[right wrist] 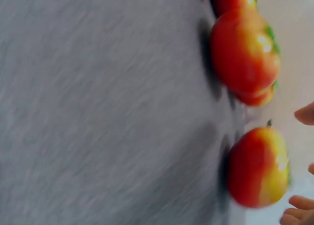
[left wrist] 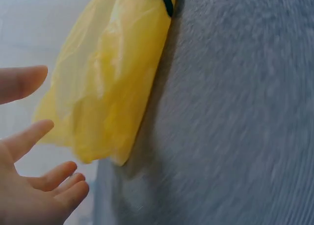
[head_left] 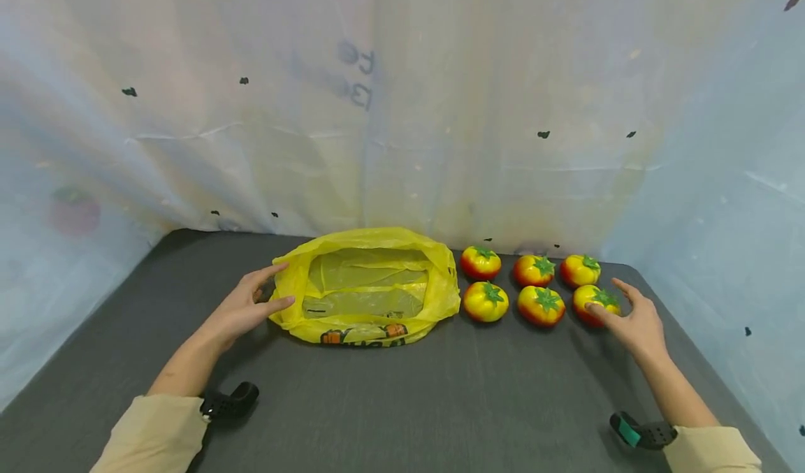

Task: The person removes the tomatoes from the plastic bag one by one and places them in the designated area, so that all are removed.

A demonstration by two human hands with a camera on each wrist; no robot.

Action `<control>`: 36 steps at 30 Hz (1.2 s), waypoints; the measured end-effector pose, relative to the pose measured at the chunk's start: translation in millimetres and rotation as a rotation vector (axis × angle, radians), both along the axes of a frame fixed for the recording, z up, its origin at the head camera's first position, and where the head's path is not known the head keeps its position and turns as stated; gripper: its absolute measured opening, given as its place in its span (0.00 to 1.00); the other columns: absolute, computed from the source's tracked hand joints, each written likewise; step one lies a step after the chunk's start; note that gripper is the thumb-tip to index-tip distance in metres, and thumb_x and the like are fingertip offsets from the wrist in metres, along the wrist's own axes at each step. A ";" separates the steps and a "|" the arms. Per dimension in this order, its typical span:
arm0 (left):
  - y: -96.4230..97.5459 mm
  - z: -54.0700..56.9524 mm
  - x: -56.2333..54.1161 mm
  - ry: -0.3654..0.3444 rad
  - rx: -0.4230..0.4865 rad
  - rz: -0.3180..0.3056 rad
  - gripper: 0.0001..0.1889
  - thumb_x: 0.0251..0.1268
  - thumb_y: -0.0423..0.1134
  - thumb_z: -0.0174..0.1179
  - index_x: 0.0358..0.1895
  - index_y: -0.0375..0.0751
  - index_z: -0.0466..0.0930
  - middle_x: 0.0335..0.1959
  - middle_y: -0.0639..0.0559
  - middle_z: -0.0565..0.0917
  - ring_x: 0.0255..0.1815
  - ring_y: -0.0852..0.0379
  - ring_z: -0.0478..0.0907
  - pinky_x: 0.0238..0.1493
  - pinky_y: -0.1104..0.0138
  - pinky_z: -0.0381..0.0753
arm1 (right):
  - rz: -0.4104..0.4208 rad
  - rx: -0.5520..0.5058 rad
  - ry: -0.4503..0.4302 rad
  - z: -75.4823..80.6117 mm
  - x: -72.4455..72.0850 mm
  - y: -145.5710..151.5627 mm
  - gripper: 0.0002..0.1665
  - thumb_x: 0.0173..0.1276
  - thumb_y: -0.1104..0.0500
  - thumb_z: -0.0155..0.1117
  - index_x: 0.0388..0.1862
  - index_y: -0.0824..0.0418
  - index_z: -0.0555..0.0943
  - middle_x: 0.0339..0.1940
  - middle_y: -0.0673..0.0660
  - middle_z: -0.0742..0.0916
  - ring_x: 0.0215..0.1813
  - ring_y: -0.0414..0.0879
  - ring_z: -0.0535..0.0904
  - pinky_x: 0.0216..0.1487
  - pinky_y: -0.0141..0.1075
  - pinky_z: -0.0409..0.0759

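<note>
A yellow plastic bag (head_left: 445,288) lies on the dark table with its mouth spread wide. At its left edge is my left hand (head_left: 242,309), fingers extended and thumb apart, over the rim; in the left wrist view the fingertips are beside the yellow plastic (left wrist: 108,83) without gripping it. Right of the bag stand red-and-yellow tomatoes with green star-shaped tops, in two rows. My right hand (head_left: 640,325) hovers by the front right tomato (head_left: 590,297), thumb and fingers spread around it. In the right wrist view a gap shows between fingers and that tomato (right wrist: 255,168).
The other tomatoes stand close by: front left (head_left: 486,302), front middle (head_left: 541,307), and a back row including one at its right end (head_left: 578,270). Pale sheeting (head_left: 402,110) hangs behind and at both sides of the table (head_left: 415,410). Black bands circle both wrists.
</note>
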State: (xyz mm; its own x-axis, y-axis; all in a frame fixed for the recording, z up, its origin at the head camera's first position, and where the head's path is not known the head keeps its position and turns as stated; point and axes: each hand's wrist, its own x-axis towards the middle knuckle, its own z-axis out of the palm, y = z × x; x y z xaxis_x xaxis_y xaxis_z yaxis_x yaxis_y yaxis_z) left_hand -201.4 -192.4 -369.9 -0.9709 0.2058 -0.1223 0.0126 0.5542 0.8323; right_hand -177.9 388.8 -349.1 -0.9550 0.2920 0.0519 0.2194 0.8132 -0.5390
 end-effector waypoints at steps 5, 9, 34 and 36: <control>-1.6 6.8 9.5 0.198 -0.122 0.041 0.38 0.67 0.49 0.58 0.75 0.39 0.53 0.73 0.28 0.47 0.69 0.23 0.49 0.58 0.32 0.59 | -0.048 -0.030 0.129 10.7 -2.9 -17.9 0.46 0.68 0.42 0.58 0.75 0.66 0.55 0.70 0.77 0.61 0.67 0.73 0.57 0.60 0.67 0.60; 2.2 10.2 14.1 0.382 -0.184 0.045 0.33 0.66 0.44 0.59 0.71 0.34 0.61 0.70 0.27 0.54 0.68 0.26 0.52 0.57 0.32 0.58 | -0.034 -0.070 0.261 16.5 -5.2 -34.9 0.41 0.67 0.46 0.60 0.72 0.65 0.62 0.68 0.74 0.65 0.64 0.69 0.61 0.61 0.63 0.61; 14.4 11.0 15.6 0.565 -0.445 -0.025 0.44 0.58 0.51 0.66 0.74 0.41 0.55 0.71 0.28 0.53 0.70 0.27 0.49 0.60 0.32 0.54 | 0.276 -0.233 0.468 6.4 -27.7 -131.0 0.26 0.65 0.57 0.65 0.61 0.62 0.75 0.60 0.62 0.75 0.60 0.56 0.72 0.61 0.55 0.72; 15.6 9.7 15.2 0.557 -0.443 -0.027 0.45 0.57 0.52 0.66 0.75 0.43 0.54 0.72 0.28 0.52 0.70 0.27 0.48 0.60 0.32 0.53 | 0.304 -0.240 0.463 6.1 -27.5 -136.4 0.26 0.64 0.57 0.66 0.61 0.62 0.75 0.61 0.62 0.74 0.59 0.56 0.73 0.61 0.55 0.72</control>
State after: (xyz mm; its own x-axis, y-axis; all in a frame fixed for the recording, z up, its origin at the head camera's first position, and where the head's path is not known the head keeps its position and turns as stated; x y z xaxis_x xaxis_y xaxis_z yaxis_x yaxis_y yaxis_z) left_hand -186.2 -176.8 -360.2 -0.9086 0.2761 0.3133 0.3891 0.8323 0.3949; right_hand -205.4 252.4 -343.0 -0.8912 0.0643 0.4489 -0.3056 0.6462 -0.6993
